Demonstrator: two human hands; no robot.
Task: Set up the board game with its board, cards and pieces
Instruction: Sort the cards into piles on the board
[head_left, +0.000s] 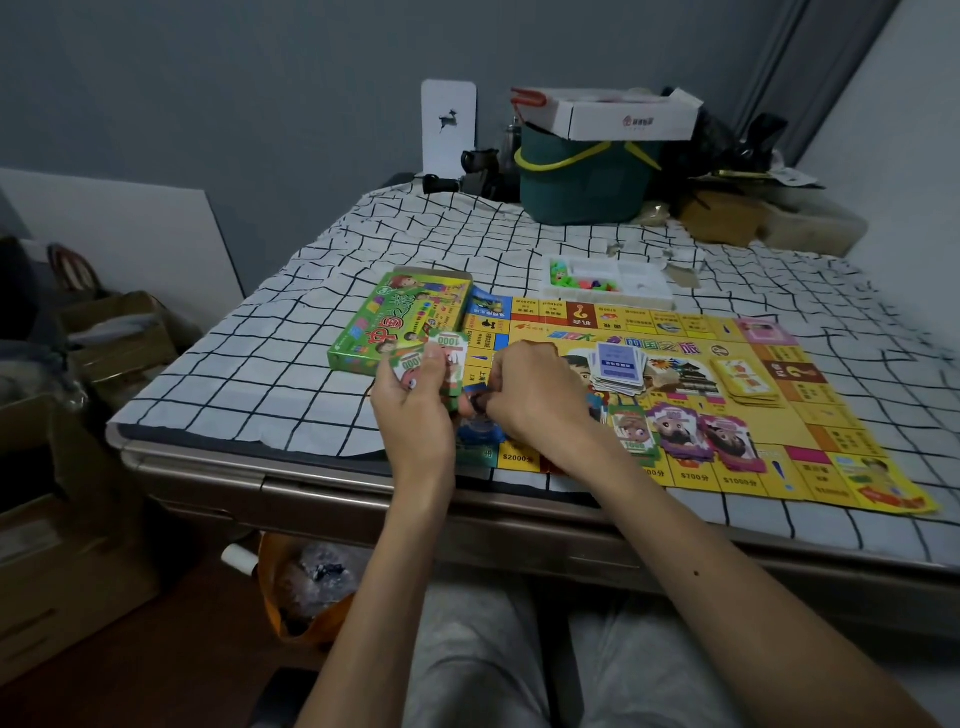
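The left grip (415, 400) holds a fanned stack of 1000 play-money notes (441, 358) over the left end of the yellow game board (810, 400), which lies flat on the checked bed (415, 239). The right grip (535, 395), fingers curled, pinches a small dark item (480, 402) just beside the stack; what it is cannot be told. A blue card deck (618, 369) and a yellow card deck (748, 382) sit mid-board. The green game box (395, 322) touches the board's left edge.

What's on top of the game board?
Seen on the board: a blue-backed card pile, a yellow card stack and three money stacks along the near edge. The right hand covers the near-left area. A blue item peeks out below it; the rest there is hidden.
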